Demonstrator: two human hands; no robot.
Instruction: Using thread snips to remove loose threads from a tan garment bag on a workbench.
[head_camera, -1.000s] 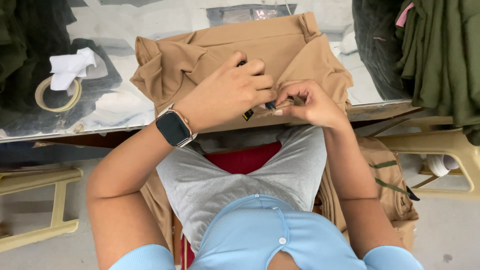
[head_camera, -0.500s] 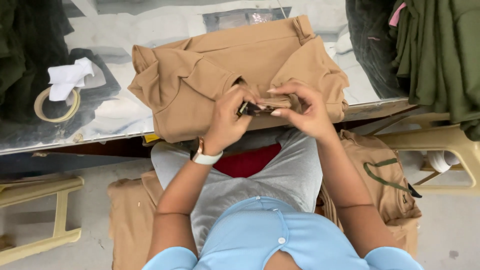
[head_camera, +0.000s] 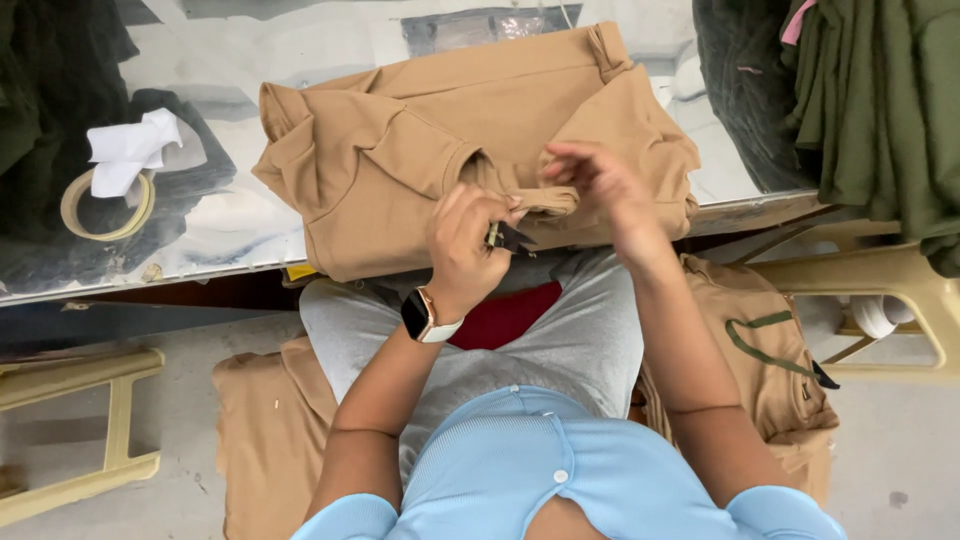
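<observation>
We see one tan garment (head_camera: 400, 170) lying folded on the table (head_camera: 230, 215), near its front edge and directly before the seated person. Two hands work at its near hem. The left hand (head_camera: 465, 240), wearing one wristwatch (head_camera: 422, 315), has its fingers curled together and pinched on a small dark tool (head_camera: 505, 237), whose kind we cannot tell, held against a bunched fold of the tan cloth. The right hand (head_camera: 600, 180) hovers just above the same fold with its fingers loosely spread and bent; whether they grip the cloth we cannot tell.

Counted elsewhere: one roll of tape (head_camera: 107, 205) at the left of the table, with one crumpled white cloth (head_camera: 130, 150) lying partly over it; one dark garment (head_camera: 45, 90) at the table's far left; a heap of olive-green garments (head_camera: 880, 110) at the right edge; two further piles of tan cloth, one on the floor at the person's left (head_camera: 260, 430) and one with green trim at the right (head_camera: 770, 350).

The table top is glossy and pale, mottled with grey, and reflects light. Below it lies a bare grey concrete floor (head_camera: 60, 450). Two pale yellow frames stand on it, one at the left (head_camera: 90, 420) and one at the right (head_camera: 880, 290).
</observation>
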